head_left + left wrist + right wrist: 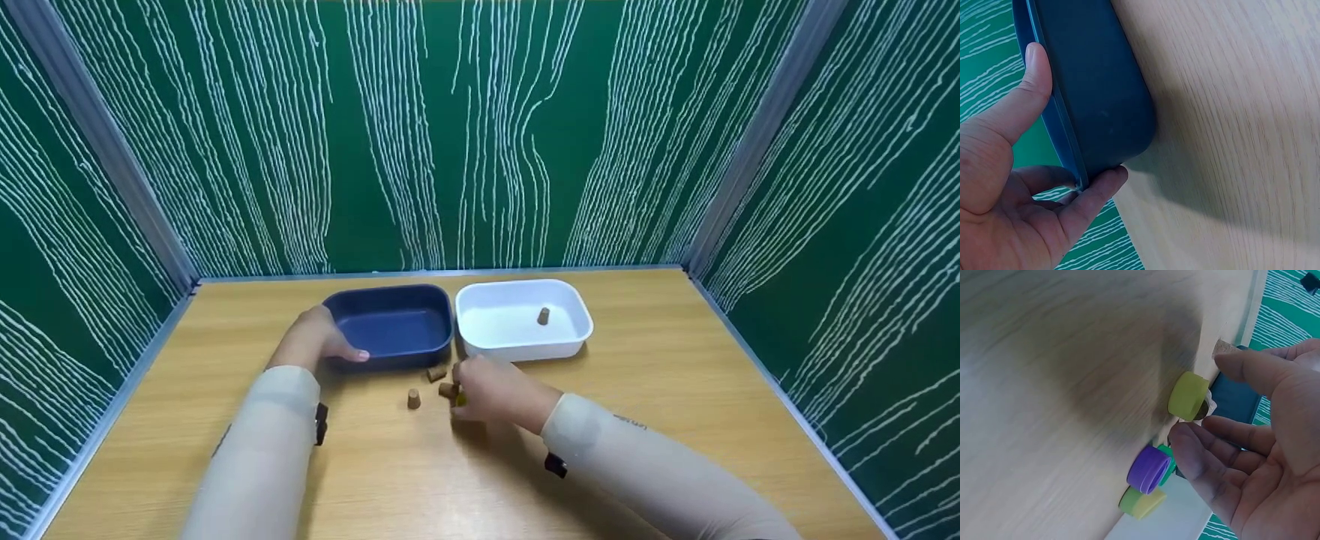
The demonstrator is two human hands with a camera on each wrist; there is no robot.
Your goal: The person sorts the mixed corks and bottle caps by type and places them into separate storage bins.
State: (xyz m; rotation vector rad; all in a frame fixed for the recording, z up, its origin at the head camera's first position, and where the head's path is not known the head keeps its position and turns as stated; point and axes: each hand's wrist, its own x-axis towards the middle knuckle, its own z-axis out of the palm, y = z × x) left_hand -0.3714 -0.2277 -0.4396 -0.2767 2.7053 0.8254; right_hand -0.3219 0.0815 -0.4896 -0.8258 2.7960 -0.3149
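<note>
At the left end of a dark blue tray [390, 361], my left hand [324, 335] grips the corner, thumb over the rim and fingers round the outer wall [1100, 84]. My right hand [495, 390] reaches down in front of the white tray [525, 351]. Its thumb and fingers are spread apart around a yellow bottle cap [1188, 396], with a gap showing between them. One cork [448, 390] lies right at its fingertips. Two more corks, one standing [414, 399] and one lying [436, 373], are to the left. Another cork [544, 316] stands inside the white tray.
Beside the right hand, a purple cap [1148, 469], a green cap [1168, 464] and a yellow-green cap [1143, 502] sit on the wooden table [375, 480]; the hand hides them in the head view. Green panels [442, 150] with white lines enclose the table's back and sides.
</note>
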